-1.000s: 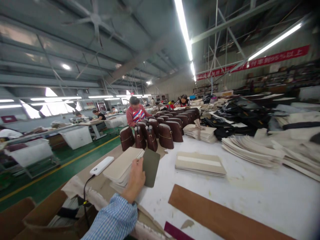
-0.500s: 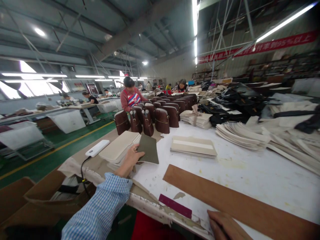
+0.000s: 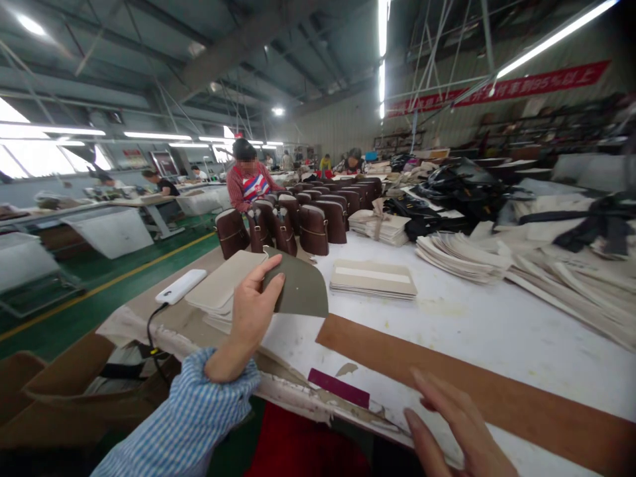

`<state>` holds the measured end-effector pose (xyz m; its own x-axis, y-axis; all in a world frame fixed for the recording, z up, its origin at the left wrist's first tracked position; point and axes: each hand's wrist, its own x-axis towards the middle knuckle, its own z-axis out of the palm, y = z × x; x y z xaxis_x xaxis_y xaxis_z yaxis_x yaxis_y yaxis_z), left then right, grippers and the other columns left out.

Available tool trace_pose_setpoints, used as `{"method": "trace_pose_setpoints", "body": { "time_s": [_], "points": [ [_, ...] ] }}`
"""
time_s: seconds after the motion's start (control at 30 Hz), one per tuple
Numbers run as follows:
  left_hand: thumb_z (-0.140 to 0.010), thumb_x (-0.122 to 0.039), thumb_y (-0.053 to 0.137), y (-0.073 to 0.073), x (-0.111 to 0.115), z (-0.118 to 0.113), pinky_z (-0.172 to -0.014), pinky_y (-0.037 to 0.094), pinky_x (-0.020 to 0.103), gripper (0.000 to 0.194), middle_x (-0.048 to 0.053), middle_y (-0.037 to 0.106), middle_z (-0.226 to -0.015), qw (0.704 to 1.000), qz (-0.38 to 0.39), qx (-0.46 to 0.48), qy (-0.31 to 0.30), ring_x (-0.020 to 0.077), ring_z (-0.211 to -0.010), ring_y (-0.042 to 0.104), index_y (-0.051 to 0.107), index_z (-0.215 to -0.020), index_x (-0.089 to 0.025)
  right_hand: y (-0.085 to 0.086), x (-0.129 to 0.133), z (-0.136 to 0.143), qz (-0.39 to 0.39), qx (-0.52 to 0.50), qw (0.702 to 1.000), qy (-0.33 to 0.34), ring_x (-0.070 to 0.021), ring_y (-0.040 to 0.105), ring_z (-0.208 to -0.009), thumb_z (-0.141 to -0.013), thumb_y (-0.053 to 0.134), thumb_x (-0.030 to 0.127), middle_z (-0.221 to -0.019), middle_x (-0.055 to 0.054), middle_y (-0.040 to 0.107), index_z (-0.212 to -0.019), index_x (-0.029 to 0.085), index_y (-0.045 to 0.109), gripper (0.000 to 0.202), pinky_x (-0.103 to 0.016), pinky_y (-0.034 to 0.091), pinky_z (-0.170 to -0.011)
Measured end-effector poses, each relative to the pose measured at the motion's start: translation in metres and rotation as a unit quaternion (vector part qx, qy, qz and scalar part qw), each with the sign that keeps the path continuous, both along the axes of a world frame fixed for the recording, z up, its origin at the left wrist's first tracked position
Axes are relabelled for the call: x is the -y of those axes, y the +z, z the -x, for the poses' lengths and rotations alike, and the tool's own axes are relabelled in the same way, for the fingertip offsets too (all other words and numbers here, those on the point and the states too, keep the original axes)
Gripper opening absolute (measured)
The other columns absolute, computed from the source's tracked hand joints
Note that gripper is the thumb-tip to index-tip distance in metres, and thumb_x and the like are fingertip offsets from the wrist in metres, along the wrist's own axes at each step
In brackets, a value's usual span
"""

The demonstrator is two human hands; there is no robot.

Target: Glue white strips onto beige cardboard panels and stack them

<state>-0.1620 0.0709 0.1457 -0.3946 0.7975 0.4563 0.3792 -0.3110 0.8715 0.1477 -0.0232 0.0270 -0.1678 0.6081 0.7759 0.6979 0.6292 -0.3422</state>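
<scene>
Far left, across the green floor (image 3: pixel 99 278) with a yellow line: other work tables and white bins (image 3: pixel 112 230), people seated there. On the near table edge, a white power bank (image 3: pixel 180 286) with a black cable (image 3: pixel 150 331) hanging down. Just right of it, a stack of beige panels (image 3: pixel 223 286).

Left hand (image 3: pixel 251 311), in a blue checked sleeve (image 3: pixel 193 417), lifted above the table, thumb on top and fingers under: grasping an olive-grey leather panel (image 3: pixel 301 291) by its left edge. Panel held off the white table (image 3: pixel 497 331), tilted, partly over the beige stack and the long brown strip (image 3: pixel 447 384).

Behind, rows of dark brown bags (image 3: pixel 313 225) standing upright, and a person in a red striped top (image 3: pixel 248 185) beside them. Near the table's front edge, a small maroon strip (image 3: pixel 338 388). Middle of the table: a flat pile of beige pieces (image 3: pixel 373 279).

Right hand (image 3: pixel 462 430) at the bottom edge, fingers spread and released, holding nothing, hovering just over the table's front edge by the brown strip; touching or not, cannot tell.

Further right: fanned stacks of cream sheets (image 3: pixel 462 255), black material heaps (image 3: pixel 447 192), a red banner (image 3: pixel 497 89) on the wall.
</scene>
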Motion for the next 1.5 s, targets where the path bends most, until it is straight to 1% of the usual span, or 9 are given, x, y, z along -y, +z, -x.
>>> {"method": "trace_pose_setpoints", "body": {
  "time_s": [0.2,0.33,0.43,0.53,0.6,0.7,0.87,1.1,1.5],
  "points": [
    [-0.086,-0.043,0.07,0.004,0.047,-0.069,-0.087,0.062,0.034,0.047,0.006,0.076,-0.114,0.995,0.003,-0.018,-0.102,0.022,-0.098,0.072,0.075,-0.127,-0.021,0.057,-0.009,0.031,-0.066,0.056,0.996,-0.012,-0.0385,0.041,-0.145,-0.099,0.058,0.017,-0.153,-0.021,0.05,-0.148,0.01,0.049,0.05,-0.061,0.045,-0.114],
    [-0.088,-0.039,0.066,0.006,0.065,-0.098,-0.086,0.06,0.032,0.038,0.003,0.075,-0.112,0.985,0.014,-0.041,-0.167,0.0202,-0.095,0.071,0.078,-0.12,-0.024,0.06,-0.008,0.021,-0.081,0.081,0.993,-0.01,-0.0304,0.059,-0.127,-0.095,0.047,0.004,-0.136,-0.018,0.065,-0.141,0.01,0.054,0.047,-0.05,0.053,-0.105],
    [-0.091,-0.038,0.067,0.005,0.076,-0.114,-0.088,0.062,0.033,0.045,0.005,0.073,-0.116,0.969,0.02,-0.013,-0.247,0.0208,-0.096,0.071,0.071,-0.133,-0.025,0.06,-0.006,0.003,-0.07,0.033,0.997,-0.009,-0.0248,0.071,-0.111,-0.099,0.048,0.016,-0.124,-0.015,0.072,-0.139,0.011,0.057,0.041,-0.036,0.06,-0.093],
    [-0.098,-0.037,0.065,-0.007,0.076,-0.12,-0.086,0.064,0.032,0.066,0.009,0.064,-0.139,0.935,-0.004,-0.005,-0.355,0.021,-0.105,0.071,0.043,-0.16,-0.029,0.054,-0.008,-0.016,0.098,-0.139,0.982,-0.079,-0.024,0.076,-0.08,-0.103,0.049,0.043,-0.092,-0.012,0.078,-0.109,0.014,0.072,0.037,-0.032,0.063,-0.073],
    [-0.101,-0.034,0.062,-0.024,0.069,-0.118,-0.092,0.063,0.034,0.063,0.011,0.059,-0.146,0.915,-0.037,-0.109,-0.386,0.0226,-0.118,0.067,0.04,-0.16,-0.028,0.044,-0.011,-0.03,0.274,-0.263,0.917,-0.119,-0.0237,0.071,-0.06,-0.098,0.05,0.064,-0.072,-0.013,0.073,-0.081,0.016,0.072,0.055,-0.032,0.061,-0.061],
    [-0.101,-0.029,0.061,-0.063,0.054,-0.111,-0.111,0.054,0.048,0.046,0.015,0.06,-0.145,0.872,-0.056,-0.319,-0.366,0.029,-0.131,0.059,0.056,-0.145,-0.017,0.025,-0.01,-0.052,0.448,-0.29,0.834,-0.141,-0.0235,0.068,-0.055,-0.088,0.049,0.073,-0.07,-0.016,0.072,-0.07,0.016,0.066,0.062,-0.033,0.057,-0.055],
    [-0.101,-0.022,0.058,-0.108,0.044,-0.106,-0.113,0.051,0.055,0.023,0.016,0.063,-0.135,0.815,-0.029,-0.451,-0.363,0.0322,-0.127,0.058,0.068,-0.12,-0.014,0.01,0.002,-0.073,0.468,-0.259,0.828,-0.17,-0.0164,0.061,-0.05,-0.084,0.057,0.067,-0.07,-0.007,0.071,-0.093,0.015,0.063,0.053,-0.028,0.052,-0.054],
    [-0.103,-0.022,0.058,-0.114,0.046,-0.103,-0.117,0.049,0.052,0.022,0.013,0.063,-0.137,0.822,-0.055,-0.44,-0.358,0.0288,-0.132,0.055,0.067,-0.122,-0.016,0.012,-0.006,-0.105,0.364,-0.416,0.817,-0.162,-0.0159,0.055,-0.054,-0.074,0.074,0.068,-0.079,0.001,0.065,-0.134,0.017,0.046,0.083,-0.023,0.034,-0.039],
    [-0.104,-0.02,0.053,-0.112,0.028,-0.094,-0.105,0.057,0.05,0.024,0.012,0.07,-0.127,0.83,-0.081,-0.453,-0.314,0.0274,-0.12,0.063,0.073,-0.116,-0.016,0.015,0.0,-0.114,0.446,-0.197,0.845,-0.221,-0.022,0.06,-0.069,-0.075,0.053,0.064,-0.076,-0.003,0.066,-0.119,0.013,0.071,0.07,-0.036,0.044,-0.067]
  ]
}}
